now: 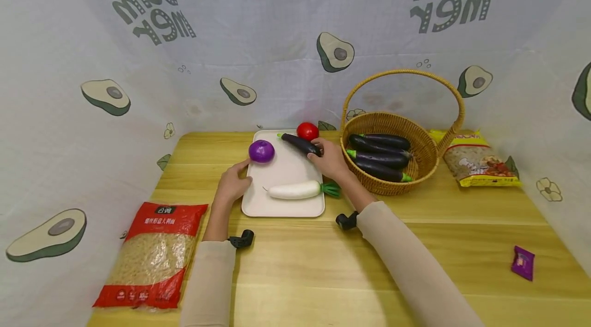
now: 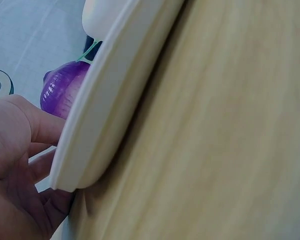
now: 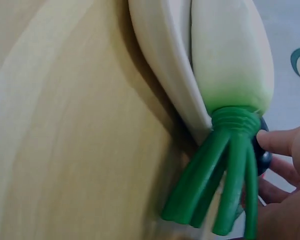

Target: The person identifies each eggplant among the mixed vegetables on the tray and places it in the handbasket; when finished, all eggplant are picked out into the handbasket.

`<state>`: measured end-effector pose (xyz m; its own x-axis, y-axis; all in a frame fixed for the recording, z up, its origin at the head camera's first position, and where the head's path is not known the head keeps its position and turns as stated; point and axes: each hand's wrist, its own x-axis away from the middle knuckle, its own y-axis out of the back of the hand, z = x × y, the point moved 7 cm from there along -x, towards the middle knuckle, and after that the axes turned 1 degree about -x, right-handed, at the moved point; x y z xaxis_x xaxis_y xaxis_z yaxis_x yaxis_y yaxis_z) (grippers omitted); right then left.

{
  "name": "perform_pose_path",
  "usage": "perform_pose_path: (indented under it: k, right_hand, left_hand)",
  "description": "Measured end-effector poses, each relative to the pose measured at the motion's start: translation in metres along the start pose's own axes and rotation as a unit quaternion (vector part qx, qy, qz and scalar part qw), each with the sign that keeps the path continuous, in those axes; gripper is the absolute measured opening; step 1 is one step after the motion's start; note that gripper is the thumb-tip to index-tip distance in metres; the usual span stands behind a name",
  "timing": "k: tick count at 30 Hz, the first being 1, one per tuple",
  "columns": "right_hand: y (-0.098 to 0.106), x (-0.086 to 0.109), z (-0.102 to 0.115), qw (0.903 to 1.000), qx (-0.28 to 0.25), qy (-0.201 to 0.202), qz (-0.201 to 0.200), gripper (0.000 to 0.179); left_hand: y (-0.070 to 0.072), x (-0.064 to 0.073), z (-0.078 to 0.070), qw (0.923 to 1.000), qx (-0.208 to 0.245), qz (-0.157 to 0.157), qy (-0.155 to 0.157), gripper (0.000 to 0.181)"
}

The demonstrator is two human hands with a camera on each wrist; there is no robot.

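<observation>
A white rectangular tray (image 1: 281, 208) lies on the table, and my left hand (image 1: 233, 183) holds its left edge. In the left wrist view, the tray's rim (image 2: 97, 107) hides some of that hand's fingertips. My right hand (image 1: 330, 158) pinches the rounded end of a dark eggplant (image 1: 295, 142) over the tray's back right part, its green stem pointing left. A purple onion (image 1: 261, 151) sits at the tray's back left, near my left fingers. Across the front lies a white radish (image 1: 295, 190), its green top (image 3: 235, 150) sticking out past the right rim. Behind the eggplant is a red tomato (image 1: 307, 131).
Right of the tray stands a wicker basket (image 1: 427, 170) with a tall handle, holding several eggplants (image 1: 380, 158). A yellow food bag (image 1: 480, 160) lies behind it. At the left is a red pasta bag (image 1: 152, 255); a small purple packet (image 1: 523, 263) lies far right.
</observation>
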<state>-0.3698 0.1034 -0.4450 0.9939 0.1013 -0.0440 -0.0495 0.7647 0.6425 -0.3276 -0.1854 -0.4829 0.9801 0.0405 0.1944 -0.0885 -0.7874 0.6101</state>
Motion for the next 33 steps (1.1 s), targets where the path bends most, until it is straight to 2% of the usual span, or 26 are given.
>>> perform_pose_path:
  k: [5,11,17,21,33]
  right_hand:
    - [0.013,0.011,0.009,1.0000,-0.003,0.009,0.002,0.053]
    - [0.044,0.029,0.018,0.9991,0.002,0.041,-0.004,0.051]
    - [0.066,0.045,0.021,0.9966,-0.003,0.080,0.017,0.048]
    - [0.085,0.053,0.013,0.9955,0.013,0.091,0.026,0.047]
    - [0.146,0.088,-0.031,0.9941,0.084,0.064,0.024,0.052]
  left_hand:
    - [-0.003,-0.001,-0.002,1.0000,0.006,0.004,-0.001,0.063]
    - [-0.011,-0.003,-0.008,0.9999,0.010,0.013,-0.002,0.063]
    - [-0.006,0.000,-0.003,0.9999,0.000,0.014,0.010,0.063]
    - [-0.004,-0.001,0.000,0.9999,0.001,0.013,0.005,0.063]
    - [0.001,0.002,0.003,0.9999,-0.003,0.010,0.001,0.063]
